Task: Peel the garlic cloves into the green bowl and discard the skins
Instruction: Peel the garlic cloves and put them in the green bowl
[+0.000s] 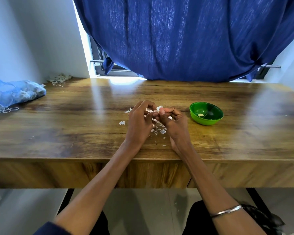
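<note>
My left hand (140, 121) and my right hand (172, 121) meet over the middle of the wooden table (75, 126), fingers curled round a small garlic piece (155, 118) that is mostly hidden between them. White skins (157, 129) lie scattered under and around both hands. To the right stands the green bowl (206, 113) with one peeled clove (201, 114) inside.
A blue mesh bag of garlic (19, 94) lies at the table's far left. A heap of dry skins (59, 78) sits in the back left corner. A blue curtain (185, 39) hangs behind the table. Skin bits lie on the floor (176, 203).
</note>
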